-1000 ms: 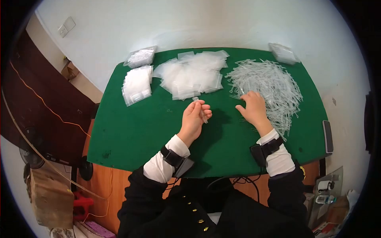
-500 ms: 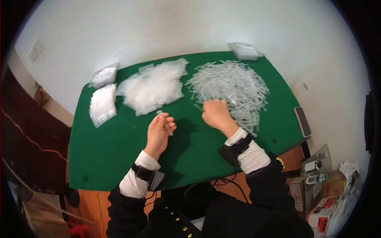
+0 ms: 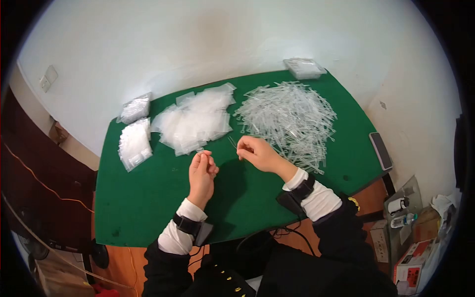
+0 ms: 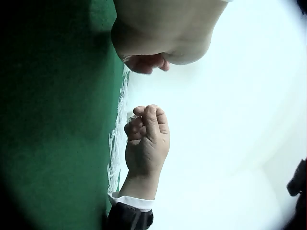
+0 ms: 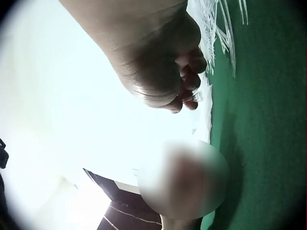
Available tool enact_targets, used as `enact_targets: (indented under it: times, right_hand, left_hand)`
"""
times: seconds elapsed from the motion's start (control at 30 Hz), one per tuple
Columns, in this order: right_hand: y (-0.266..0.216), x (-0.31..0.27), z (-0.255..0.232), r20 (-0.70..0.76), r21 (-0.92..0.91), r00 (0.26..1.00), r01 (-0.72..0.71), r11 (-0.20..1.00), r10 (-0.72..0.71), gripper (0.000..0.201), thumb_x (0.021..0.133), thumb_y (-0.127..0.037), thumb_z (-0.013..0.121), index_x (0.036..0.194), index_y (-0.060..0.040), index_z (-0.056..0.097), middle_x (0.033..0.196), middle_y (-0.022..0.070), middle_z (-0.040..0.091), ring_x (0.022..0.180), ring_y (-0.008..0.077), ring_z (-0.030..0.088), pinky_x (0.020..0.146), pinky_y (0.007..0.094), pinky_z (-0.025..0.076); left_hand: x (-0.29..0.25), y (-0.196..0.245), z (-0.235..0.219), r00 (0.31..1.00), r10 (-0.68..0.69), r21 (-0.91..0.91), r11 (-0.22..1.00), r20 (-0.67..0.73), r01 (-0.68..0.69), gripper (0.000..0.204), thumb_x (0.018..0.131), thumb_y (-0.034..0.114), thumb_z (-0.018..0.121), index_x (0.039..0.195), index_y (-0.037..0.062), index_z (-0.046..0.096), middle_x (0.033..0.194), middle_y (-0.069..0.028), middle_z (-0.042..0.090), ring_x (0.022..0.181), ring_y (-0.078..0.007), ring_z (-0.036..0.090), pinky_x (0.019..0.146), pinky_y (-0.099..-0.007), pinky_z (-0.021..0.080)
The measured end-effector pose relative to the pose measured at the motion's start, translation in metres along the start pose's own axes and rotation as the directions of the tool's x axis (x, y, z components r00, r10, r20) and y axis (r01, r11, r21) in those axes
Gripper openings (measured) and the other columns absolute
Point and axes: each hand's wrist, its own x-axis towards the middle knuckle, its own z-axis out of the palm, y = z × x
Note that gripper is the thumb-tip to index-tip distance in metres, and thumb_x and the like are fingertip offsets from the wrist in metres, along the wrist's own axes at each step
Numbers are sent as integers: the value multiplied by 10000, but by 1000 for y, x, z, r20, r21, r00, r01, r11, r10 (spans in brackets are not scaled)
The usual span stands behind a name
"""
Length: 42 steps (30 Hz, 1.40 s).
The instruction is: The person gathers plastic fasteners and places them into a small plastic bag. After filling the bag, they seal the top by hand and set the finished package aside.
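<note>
My left hand [image 3: 201,179] is raised over the table with its fingers curled around a few clear plastic sticks [image 3: 200,150], whose ends peek out above the fingertips. Most of their length is hidden in the palm. Off to its right, my right hand [image 3: 259,154] pinches thin clear sticks [image 3: 232,142] that point up and left. In the left wrist view the right hand [image 4: 147,143] faces the left, thumb and fingers together. A large heap of clear looped plastic sticks [image 3: 289,116] lies just beyond the right hand. Beyond the left hand spreads a pile of clear bags [image 3: 195,121].
A fanned stack of filled bags [image 3: 134,146] lies at the left, with a bulging packet [image 3: 134,109] behind it. Another packet [image 3: 305,68] is at the back right. A phone [image 3: 380,151] rests at the right edge of the green table [image 3: 148,213].
The head view has swung right. My right hand has drawn back from the heap toward the left hand, now with thin sticks between its fingers. The left hand has kept its grip.
</note>
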Motion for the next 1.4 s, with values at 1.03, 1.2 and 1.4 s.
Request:
enact_targets:
  times: [1.03,1.2,1.4]
  right_hand:
    - [1,-8,24,352,408,932,-236,882,87,110,891,-137,516,877,-31,544,688,44,588,531,86,553,461,206,434]
    - [2,-5,21,239,389,970,-141,910,48,92,871,-100,524,856,-23,573,674,22,570,548,74,536,489,198,430]
    - [-11,-2,7,60,499,986,-167,850,158,91,840,-74,548,793,-8,590,680,16,564,563,64,512,512,203,422]
  left_hand:
    - [-1,-6,5,992,-44,66,997,118,37,203,969,200,360,1022,43,478,1024,-98,580,947,-176,555,863,-318,432]
    - [-3,-1,10,988,-69,96,994,138,56,215,970,205,353,1037,37,470,1055,-119,579,966,-200,567,865,-340,447]
    - [-3,9,10,944,-306,98,950,124,295,230,968,202,360,1049,21,478,1025,-124,593,929,-214,601,800,-337,495]
